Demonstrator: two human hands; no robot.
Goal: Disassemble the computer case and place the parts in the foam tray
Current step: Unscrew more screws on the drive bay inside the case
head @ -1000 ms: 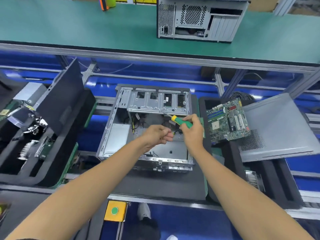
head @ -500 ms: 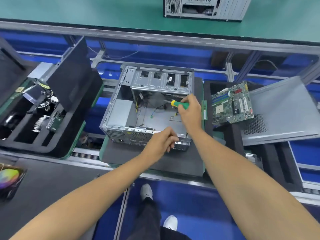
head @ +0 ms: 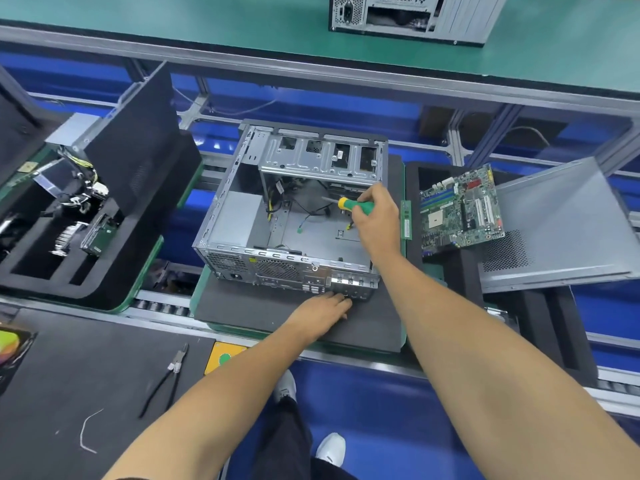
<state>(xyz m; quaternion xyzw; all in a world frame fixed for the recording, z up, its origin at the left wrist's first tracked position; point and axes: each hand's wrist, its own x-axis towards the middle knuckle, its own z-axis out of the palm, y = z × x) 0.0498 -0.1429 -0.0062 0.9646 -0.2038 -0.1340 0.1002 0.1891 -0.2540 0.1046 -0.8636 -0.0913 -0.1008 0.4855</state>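
Note:
The open grey computer case (head: 239,216) lies on its side on a black foam pad (head: 263,306), with loose cables inside. My right hand (head: 375,220) is over the case's right side, shut on a green and yellow screwdriver (head: 353,205) whose shaft points left into the case. My left hand (head: 325,304) rests on the pad, fingertips touching the case's rear panel near the slot covers; whether it holds anything is hidden. A removed motherboard (head: 460,211) and a grey side panel (head: 561,226) lie on the black foam tray (head: 453,275) at right.
Another foam tray (head: 114,268) at left holds removed parts and cables, with a black panel leaning in it. Pliers (head: 168,377) and a cable tie lie on the near black mat. A second case (head: 408,15) stands on the green bench beyond. Roller conveyor rails run underneath.
My left hand came out of the case, moved toward me and dropped to the pad by the rear panel. My right hand stayed at the case's right side with the screwdriver.

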